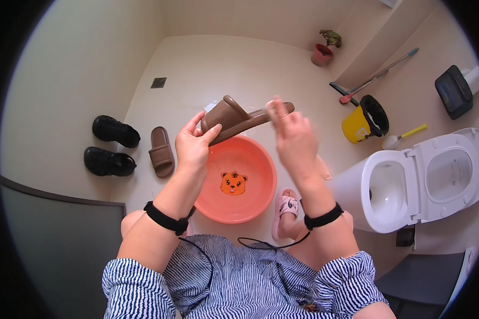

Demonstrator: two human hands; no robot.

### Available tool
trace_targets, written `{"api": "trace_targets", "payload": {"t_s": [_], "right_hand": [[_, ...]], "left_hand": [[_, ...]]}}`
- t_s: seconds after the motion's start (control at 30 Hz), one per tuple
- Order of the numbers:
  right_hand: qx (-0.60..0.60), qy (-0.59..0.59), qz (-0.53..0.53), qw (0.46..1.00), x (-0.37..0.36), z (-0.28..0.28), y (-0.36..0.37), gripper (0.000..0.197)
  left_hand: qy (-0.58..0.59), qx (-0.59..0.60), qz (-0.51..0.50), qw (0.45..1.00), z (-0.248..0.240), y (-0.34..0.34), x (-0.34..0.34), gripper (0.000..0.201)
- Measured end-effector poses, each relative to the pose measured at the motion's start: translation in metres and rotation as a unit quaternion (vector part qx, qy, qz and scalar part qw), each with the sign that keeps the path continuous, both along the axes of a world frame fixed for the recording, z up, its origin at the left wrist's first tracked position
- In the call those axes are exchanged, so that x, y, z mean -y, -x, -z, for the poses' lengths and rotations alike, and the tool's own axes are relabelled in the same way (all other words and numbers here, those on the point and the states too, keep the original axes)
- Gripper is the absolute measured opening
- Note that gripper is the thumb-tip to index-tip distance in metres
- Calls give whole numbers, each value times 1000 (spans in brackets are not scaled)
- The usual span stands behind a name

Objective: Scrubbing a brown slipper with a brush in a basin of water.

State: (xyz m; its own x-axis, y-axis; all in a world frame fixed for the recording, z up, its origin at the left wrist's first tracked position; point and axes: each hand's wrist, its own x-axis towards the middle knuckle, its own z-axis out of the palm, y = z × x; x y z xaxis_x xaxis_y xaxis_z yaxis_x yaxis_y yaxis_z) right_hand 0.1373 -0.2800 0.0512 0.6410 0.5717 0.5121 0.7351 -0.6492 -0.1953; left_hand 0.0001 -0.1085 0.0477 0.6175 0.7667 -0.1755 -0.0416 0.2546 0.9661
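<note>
A brown slipper (226,116) is tilted above the coral-pink basin (239,212), its heel end up to the right. Its toe end is gripped by my left hand (192,142), thumb on the near side. My right hand (295,135) is at the heel end with fingers curled in, slightly blurred. Something pale shows at its fingertips, too small to make out. An orange tiger-face picture decorates the basin's bottom. The matching brown slipper (162,152) lies on the floor at the left.
Black shoes (112,146) stand by the left wall. On the right are a white toilet (383,191) with its lid raised, a yellow bin (356,126), a toilet brush (404,136) and a squeegee (375,77). A potted plant (322,55) stands at the back; a floor drain (158,83) lies far left.
</note>
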Motion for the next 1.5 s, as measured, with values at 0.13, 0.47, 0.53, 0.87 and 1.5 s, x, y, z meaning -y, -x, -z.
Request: {"api": "trace_targets", "payload": {"t_s": [0.13, 0.47, 0.53, 0.87, 1.5], "right_hand": [[-33, -13, -132, 991, -17, 10, 42, 65], [13, 3, -1, 1000, 3, -10, -3, 68], [9, -6, -45, 999, -4, -4, 16, 69], [2, 28, 10, 1000, -5, 0, 7, 60], [-271, -364, -61, 889, 30, -36, -32, 59]], "left_hand": [[22, 38, 11, 999, 9, -1, 0, 62], [59, 34, 9, 998, 4, -1, 3, 59], [71, 38, 14, 997, 5, -4, 6, 59], [84, 13, 11, 996, 17, -4, 4, 59], [62, -104, 82, 989, 57, -8, -4, 63]]}}
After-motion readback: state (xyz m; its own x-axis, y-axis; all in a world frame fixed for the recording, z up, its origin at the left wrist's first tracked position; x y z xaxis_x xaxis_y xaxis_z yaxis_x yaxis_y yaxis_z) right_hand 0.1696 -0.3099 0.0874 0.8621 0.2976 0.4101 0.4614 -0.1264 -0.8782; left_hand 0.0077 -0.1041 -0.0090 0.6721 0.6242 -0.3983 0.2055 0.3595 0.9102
